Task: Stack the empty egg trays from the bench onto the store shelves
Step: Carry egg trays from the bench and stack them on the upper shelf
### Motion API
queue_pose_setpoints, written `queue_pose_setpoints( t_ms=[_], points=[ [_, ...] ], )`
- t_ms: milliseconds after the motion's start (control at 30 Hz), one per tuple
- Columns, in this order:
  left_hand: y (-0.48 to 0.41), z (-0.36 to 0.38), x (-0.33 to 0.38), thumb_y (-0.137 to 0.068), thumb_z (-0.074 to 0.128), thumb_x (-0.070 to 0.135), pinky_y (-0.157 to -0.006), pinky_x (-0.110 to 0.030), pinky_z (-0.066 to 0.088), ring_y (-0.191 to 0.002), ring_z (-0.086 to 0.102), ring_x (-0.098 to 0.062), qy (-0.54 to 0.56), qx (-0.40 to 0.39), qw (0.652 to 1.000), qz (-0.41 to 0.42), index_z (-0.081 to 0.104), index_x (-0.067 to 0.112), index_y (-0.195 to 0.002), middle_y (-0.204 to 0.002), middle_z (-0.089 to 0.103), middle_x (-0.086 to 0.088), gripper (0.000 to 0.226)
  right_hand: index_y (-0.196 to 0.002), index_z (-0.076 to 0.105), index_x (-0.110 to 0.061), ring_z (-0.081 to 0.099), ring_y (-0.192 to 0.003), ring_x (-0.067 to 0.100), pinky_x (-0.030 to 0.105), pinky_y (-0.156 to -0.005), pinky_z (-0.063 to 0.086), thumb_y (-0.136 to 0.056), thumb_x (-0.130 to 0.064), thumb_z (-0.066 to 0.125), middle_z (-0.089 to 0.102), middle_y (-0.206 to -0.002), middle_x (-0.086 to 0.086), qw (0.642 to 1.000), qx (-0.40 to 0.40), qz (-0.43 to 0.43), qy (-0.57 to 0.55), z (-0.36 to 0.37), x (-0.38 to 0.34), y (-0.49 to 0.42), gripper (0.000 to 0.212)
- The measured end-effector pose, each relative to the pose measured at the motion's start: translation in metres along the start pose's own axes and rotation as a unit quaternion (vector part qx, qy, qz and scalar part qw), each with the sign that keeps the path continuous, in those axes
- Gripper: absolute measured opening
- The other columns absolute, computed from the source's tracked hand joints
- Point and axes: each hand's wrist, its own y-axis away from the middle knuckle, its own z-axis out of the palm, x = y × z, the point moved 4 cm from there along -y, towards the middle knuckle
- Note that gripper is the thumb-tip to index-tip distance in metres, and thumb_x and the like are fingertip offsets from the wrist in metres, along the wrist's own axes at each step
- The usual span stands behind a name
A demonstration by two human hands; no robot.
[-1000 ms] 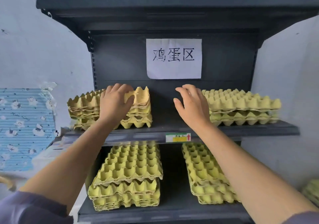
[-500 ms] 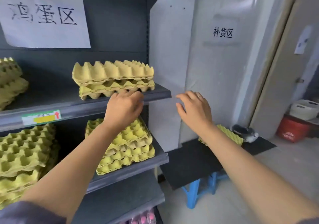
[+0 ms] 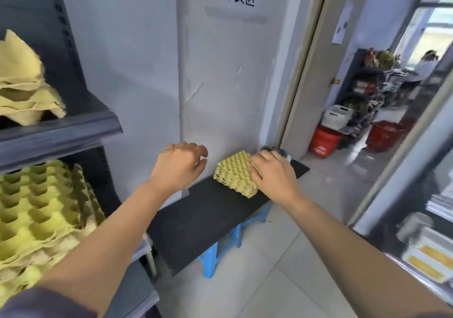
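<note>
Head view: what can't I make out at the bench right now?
- Bench tray stack: tray count, too small and blurred; right hand covers its right edge.
- Right fingers: touching or gripping the stack, cannot tell.
- Dark object behind that hand: mostly hidden.
- Upper-shelf trays: cut off by the left edge, blurred.

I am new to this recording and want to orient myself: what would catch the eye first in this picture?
A small stack of yellow egg trays sits at the far end of the black bench, with the right grip at its edge and the left grip apart, to its left. More yellow trays lie on the dark shelves on the left.
</note>
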Motion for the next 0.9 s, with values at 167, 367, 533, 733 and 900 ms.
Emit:
queue_pose_setpoints(
  t_ms=[167,367,533,733,900],
  points=[
    [-0.071,0.065,0.022,-0.096,0.042,0.028,-0.085,-0.031,0.039,-0.103,0.057,-0.022,0.02,-0.034,0.999,0.028,0.06,0.02,-0.115,-0.104,0.066,0.002,0.028,-0.093,0.071,-0.017,0.062,-0.076,0.03,0.037,-0.067,0.053,-0.081,-0.021,0.061,0.067,-0.084,0.004,0.999,-0.034,0.038,0.014,0.04,0.078,-0.024,0.016],
    [-0.141,0.143,0.028,-0.095,0.043,0.029,-0.083,-0.031,0.04,-0.099,0.059,-0.022,0.017,-0.05,0.998,0.013,0.06,0.019,-0.115,-0.101,0.067,0.002,0.028,-0.098,0.071,-0.016,0.061,-0.081,0.029,0.038,-0.069,0.052,-0.083,-0.018,0.062,0.068,-0.089,0.004,0.998,-0.057,0.019,-0.004,0.097,0.155,-0.065,0.017],
    [-0.19,0.201,0.027,-0.096,0.042,0.032,-0.085,-0.029,0.039,-0.104,0.057,-0.019,0.016,-0.08,0.996,-0.047,0.058,0.024,-0.118,-0.107,0.065,0.006,0.028,-0.1,0.071,-0.018,0.061,-0.088,0.027,0.035,-0.071,0.047,-0.087,-0.021,0.059,0.068,-0.093,0.003,0.996,-0.088,-0.011,-0.013,0.15,0.215,-0.105,0.018],
    [-0.232,0.266,0.006,-0.096,0.041,0.032,-0.081,-0.028,0.038,-0.102,0.058,-0.016,0.009,-0.128,0.985,-0.112,0.057,0.025,-0.119,-0.106,0.065,0.008,0.029,-0.112,0.066,-0.017,0.059,-0.096,0.027,0.036,-0.075,0.047,-0.092,-0.021,0.053,0.066,-0.103,0.004,0.988,-0.143,-0.045,-0.05,0.221,0.262,-0.151,0.025],
    [-0.274,0.324,-0.013,-0.096,0.042,0.032,-0.084,-0.028,0.038,-0.103,0.057,-0.017,0.025,-0.152,0.978,-0.138,0.057,0.025,-0.12,-0.107,0.065,0.007,0.029,-0.117,0.064,-0.018,0.058,-0.101,0.026,0.037,-0.08,0.048,-0.093,-0.024,0.051,0.065,-0.109,0.003,0.983,-0.169,-0.036,-0.068,0.279,0.302,-0.187,0.028]
  ],
)
